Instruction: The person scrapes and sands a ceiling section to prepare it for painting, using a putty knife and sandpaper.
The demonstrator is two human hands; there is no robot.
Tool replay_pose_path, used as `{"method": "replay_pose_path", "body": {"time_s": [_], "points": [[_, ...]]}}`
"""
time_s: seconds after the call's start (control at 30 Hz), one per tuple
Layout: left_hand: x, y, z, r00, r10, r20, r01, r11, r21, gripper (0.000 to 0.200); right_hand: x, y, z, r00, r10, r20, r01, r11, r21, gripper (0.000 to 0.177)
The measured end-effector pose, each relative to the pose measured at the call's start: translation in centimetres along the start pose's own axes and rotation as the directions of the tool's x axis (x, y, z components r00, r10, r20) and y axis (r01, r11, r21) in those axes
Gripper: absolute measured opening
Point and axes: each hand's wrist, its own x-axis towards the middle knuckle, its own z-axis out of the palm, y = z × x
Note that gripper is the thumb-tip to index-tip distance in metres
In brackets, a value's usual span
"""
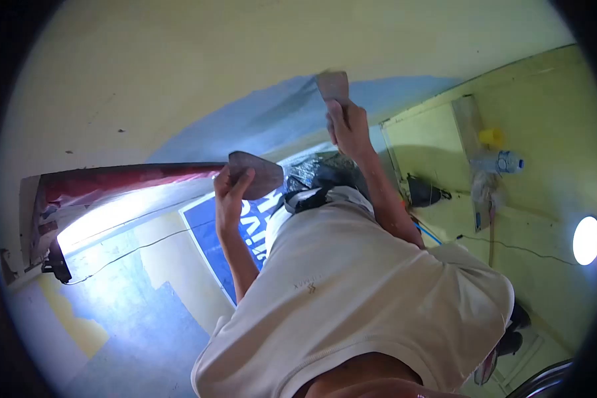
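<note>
My left hand (232, 189) is closed on a broad grey-brown scraper plate (260, 175), held away from the wall with its flat face showing. Higher up, my right hand (350, 129) grips a putty knife (333, 86). Its blade lies on or very near the cream wall (245, 40), at the upper border of a grey-blue smoothed patch (272, 113). A darker smear runs across that patch, left of the blade. The knife's handle is mostly hidden by my fingers.
A recess with a red sheet (126, 182) and a bright light opens on the left. Below hangs a blue sign (212, 232) with white letters. Black plastic (322, 171) bunches beyond my waist. At right are a water bottle (501, 162), a yellow cup (491, 137) and a round lamp (586, 240).
</note>
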Motion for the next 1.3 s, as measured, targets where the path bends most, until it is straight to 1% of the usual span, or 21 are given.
{"method": "replay_pose_path", "body": {"time_s": [0.07,0.1,0.13,0.23,0.27,0.37,0.43,0.47,0.5,0.57,0.6,0.67,0.73,0.77,0.9,0.97,1.0,1.03,1.1,1.2,1.3], "points": [[0.0,0.5,0.0,0.999,-0.002,0.035,0.003,1.0,-0.009,0.017,-0.3,2.3,-0.5,1.0,0.012,0.012,-0.012,1.0,-0.009,0.039],[0.0,0.7,0.1,0.999,0.014,0.034,-0.014,1.0,-0.004,0.017,0.1,1.9,-0.4,1.0,0.004,0.023,-0.004,1.0,-0.008,0.039],[0.0,0.7,0.1,0.999,0.034,0.027,-0.034,0.999,0.002,0.017,-0.3,1.4,-0.6,0.994,0.108,0.009,-0.108,0.993,0.056,0.041],[0.0,0.1,-0.5,1.0,0.028,0.008,-0.029,0.999,0.046,0.016,-0.5,-1.1,-0.2,0.99,0.136,0.044,-0.139,0.988,0.071,0.041],[0.2,-0.1,-0.4,1.0,0.016,0.013,-0.017,0.999,0.037,0.016,-0.4,-0.9,0.0,0.991,0.125,0.048,-0.129,0.987,0.097,0.04],[-0.3,0.5,0.2,0.999,0.042,0.024,-0.042,0.999,-0.026,0.016,-0.6,2.1,-0.6,0.996,0.089,0.024,-0.089,0.996,0.024,0.039],[-0.4,0.7,0.3,0.998,0.047,0.037,-0.045,0.997,-0.058,0.016,-0.1,0.2,-0.3,0.995,0.092,0.046,-0.094,0.995,0.041,0.039],[-0.3,0.2,-0.1,0.998,0.046,0.041,-0.047,0.998,0.032,0.017,0.0,-1.2,0.1,0.994,0.098,0.046,-0.1,0.994,0.049,0.039],[-0.6,0.1,0.1,0.999,0.028,0.036,-0.029,0.999,0.029,0.017,-0.5,-1.8,0.2,0.993,0.113,0.042,-0.115,0.992,0.055,0.039],[-0.6,0.6,0.2,0.999,0.013,0.03,-0.014,0.999,0.028,0.018,-0.7,-0.3,0.2,0.993,0.117,0.006,-0.117,0.99,0.077,0.04],[-0.5,-0.1,0.1,0.998,0.029,0.053,-0.028,0.999,-0.024,0.018,-0.8,0.7,-0.4,0.991,0.131,0.002,-0.131,0.988,0.083,0.041],[-0.2,-0.5,-0.1,0.996,0.069,0.049,-0.068,0.997,-0.028,0.018,-0.6,0.7,-0.7,0.989,0.146,0.004,-0.146,0.983,0.113,0.041],[-0.3,-0.6,0.0,0.997,0.066,0.05,-0.067,0.998,0.015,0.018,-0.2,-1.4,0.0,0.996,0.089,0.029,-0.092,0.989,0.114,0.039],[-0.3,-0.6,0.2,0.997,0.038,0.073,-0.036,0.999,-0.031,0.018,0.1,-1.7,0.1,0.997,0.065,0.039,-0.068,0.993,0.096,0.038],[-1.0,-0.1,0.1,0.997,0.062,0.055,-0.061,0.998,-0.02,0.017,0.7,3.3,-2.2,0.998,0.048,0.027,-0.049,0.998,0.03,0.037],[-0.9,-0.2,0.4,0.998,0.051,0.023,-0.05,0.998,-0.031,0.017,1.0,4.0,-3.2,0.998,0.04,0.043,-0.041,0.999,0.019,0.039],[-1.0,0.0,0.6,0.999,0.031,0.011,-0.03,0.999,-0.044,0.017,0.8,3.1,-2.7,0.999,0.045,-0.005,-0.045,0.999,0.028,0.04],[-1.2,0.0,0.8,1.0,0.007,0.002,-0.007,0.999,-0.053,0.018,0.6,3.6,-3.2,0.998,0.069,-0.001,-0.069,0.998,0.013,0.039],[-1.0,-0.1,0.8,0.999,-0.031,0.026,0.032,0.999,-0.031,0.018,0.2,4.9,-3.3,0.993,0.116,-0.006,-0.116,0.993,0.0,0.039],[-1.0,-0.1,1.7,0.998,-0.03,0.048,0.029,0.999,0.025,0.02,0.7,5.6,-3.5,0.995,0.093,0.019,-0.094,0.995,0.038,0.039],[-0.5,-0.1,2.8,0.996,-0.048,0.078,0.048,0.999,0.01,0.021,0.8,5.8,-3.7,0.996,0.084,0.043,-0.085,0.996,0.016,0.039]]}}
